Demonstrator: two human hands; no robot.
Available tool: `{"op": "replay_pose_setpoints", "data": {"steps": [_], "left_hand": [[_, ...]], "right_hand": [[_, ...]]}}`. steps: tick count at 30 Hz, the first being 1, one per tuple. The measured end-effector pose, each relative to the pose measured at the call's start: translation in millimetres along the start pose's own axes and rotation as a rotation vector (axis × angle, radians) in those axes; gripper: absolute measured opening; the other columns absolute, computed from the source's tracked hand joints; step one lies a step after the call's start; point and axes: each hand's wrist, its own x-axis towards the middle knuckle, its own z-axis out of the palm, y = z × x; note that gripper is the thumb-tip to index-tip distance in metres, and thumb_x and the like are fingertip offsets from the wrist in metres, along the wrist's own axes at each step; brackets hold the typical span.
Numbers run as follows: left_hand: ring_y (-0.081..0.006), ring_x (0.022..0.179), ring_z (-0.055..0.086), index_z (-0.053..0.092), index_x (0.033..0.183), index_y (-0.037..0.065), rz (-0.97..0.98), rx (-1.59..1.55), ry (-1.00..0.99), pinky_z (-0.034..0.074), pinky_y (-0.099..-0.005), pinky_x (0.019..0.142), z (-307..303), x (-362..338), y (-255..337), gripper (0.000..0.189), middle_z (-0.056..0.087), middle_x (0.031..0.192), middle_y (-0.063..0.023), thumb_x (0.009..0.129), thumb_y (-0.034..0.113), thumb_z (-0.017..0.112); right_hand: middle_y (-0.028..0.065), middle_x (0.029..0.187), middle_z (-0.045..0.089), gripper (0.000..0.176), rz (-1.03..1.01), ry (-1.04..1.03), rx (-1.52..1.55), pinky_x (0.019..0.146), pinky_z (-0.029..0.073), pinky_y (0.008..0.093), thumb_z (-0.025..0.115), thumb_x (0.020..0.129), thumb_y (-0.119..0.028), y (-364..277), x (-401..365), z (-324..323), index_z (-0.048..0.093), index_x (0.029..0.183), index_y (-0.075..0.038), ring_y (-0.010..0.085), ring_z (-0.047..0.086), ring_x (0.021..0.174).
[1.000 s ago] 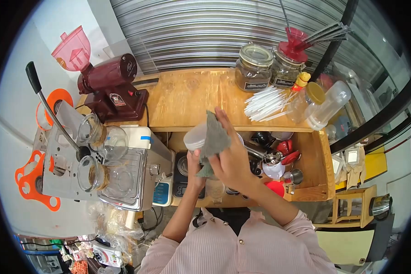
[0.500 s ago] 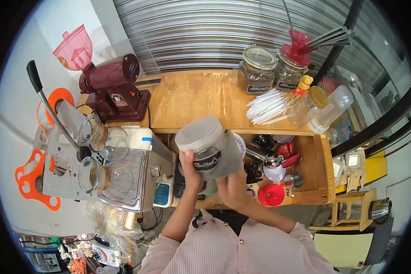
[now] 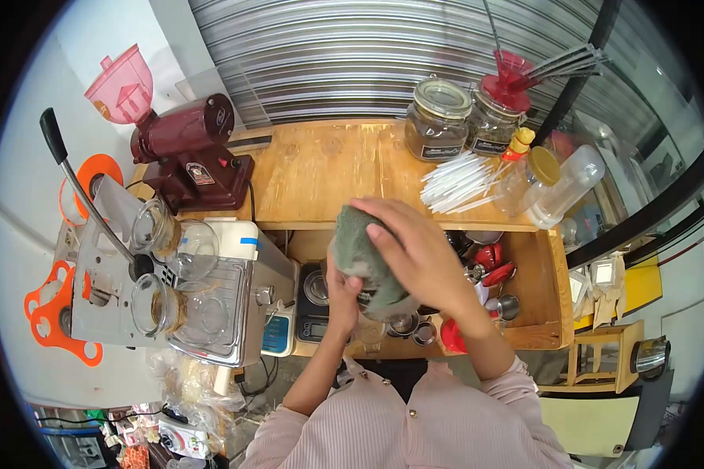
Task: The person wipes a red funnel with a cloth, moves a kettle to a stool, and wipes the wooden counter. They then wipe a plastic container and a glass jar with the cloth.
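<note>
A plastic jar [image 3: 385,311] is held up in front of my chest, mostly covered by a grey-green cloth [image 3: 360,246] and my hands. My left hand [image 3: 343,303] is closed around the jar's left side, thumb toward me. Over the cloth lies my right hand [image 3: 422,254], its fingers bent across the jar's top end and pressing the cloth against it. The lid is hidden under the cloth. Beneath the jar, a black scale [image 3: 313,328] and small metal cups [image 3: 424,334] are partly visible.
On the left stand a lever coffee machine [image 3: 242,301] with glass servers [image 3: 155,301] on it and a maroon grinder [image 3: 184,148]. White straws [image 3: 457,184] and glass jars [image 3: 436,125] occupy the back right of the wooden counter [image 3: 321,172]. An open drawer [image 3: 536,313] holds utensils.
My right hand has moved from the jar's lower right side up over its top, carrying the cloth across the lid. The jar has turned and shifted slightly right and down.
</note>
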Motion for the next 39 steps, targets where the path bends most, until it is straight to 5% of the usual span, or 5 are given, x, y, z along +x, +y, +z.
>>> {"op": "replay_pose_setpoints", "data": {"steps": [6,16,24,30,39], "left_hand": [[-0.0189,0.110,0.043,0.026,0.129,0.000,-0.182,0.143,-0.184,0.037,-0.0330,0.091,1.3,-27.7,8.6,0.089,0.043,0.119,-0.0101,0.063,0.034,0.075],[-0.0263,0.095,0.046,0.042,0.110,-0.001,0.316,0.559,-0.066,0.037,-0.0367,0.084,-0.9,-3.3,14.5,0.077,0.043,0.101,-0.0120,0.049,0.029,0.077],[-0.0298,0.091,0.044,0.042,0.109,-0.001,0.301,0.708,-0.181,0.037,-0.0390,0.077,26.8,-3.1,24.6,0.084,0.043,0.098,-0.0157,0.041,0.028,0.083],[-0.0326,0.100,0.043,0.042,0.115,-0.001,0.246,0.517,-0.040,0.034,-0.0414,0.086,14.5,11.5,2.1,0.074,0.043,0.101,-0.0144,0.054,0.029,0.071],[-0.0244,0.094,0.048,0.045,0.112,0.000,0.369,0.612,-0.090,0.043,-0.0323,0.077,19.7,27.2,25.3,0.084,0.045,0.102,-0.0119,0.037,0.014,0.080]], "right_hand": [[0.0157,0.118,0.050,0.038,-0.023,-0.396,-0.117,0.093,0.035,0.0355,0.041,0.087,-0.022,-1.9,4.6,-19.0,0.047,0.116,0.002,0.0288,0.046,0.110],[0.0178,0.134,0.031,0.054,-0.316,-0.379,-0.235,0.101,0.026,0.0382,0.047,0.084,-0.026,-0.8,-21.5,-3.0,0.033,0.126,0.004,0.0290,0.031,0.124],[0.0200,0.135,0.028,0.054,-0.101,-0.246,-0.255,0.103,0.023,0.0400,0.045,0.085,-0.027,24.9,-8.3,0.5,0.032,0.126,0.006,0.0295,0.025,0.127],[0.0177,0.138,0.023,0.053,-0.168,-0.253,-0.245,0.103,0.022,0.0401,0.048,0.082,-0.020,9.2,-16.4,5.7,0.032,0.127,0.004,0.0297,0.023,0.128],[0.0147,0.140,0.022,0.054,-0.011,-0.253,-0.025,0.105,0.016,0.0379,0.043,0.087,-0.025,40.7,-14.3,-24.6,0.025,0.134,-0.004,0.0276,0.018,0.131]]}}
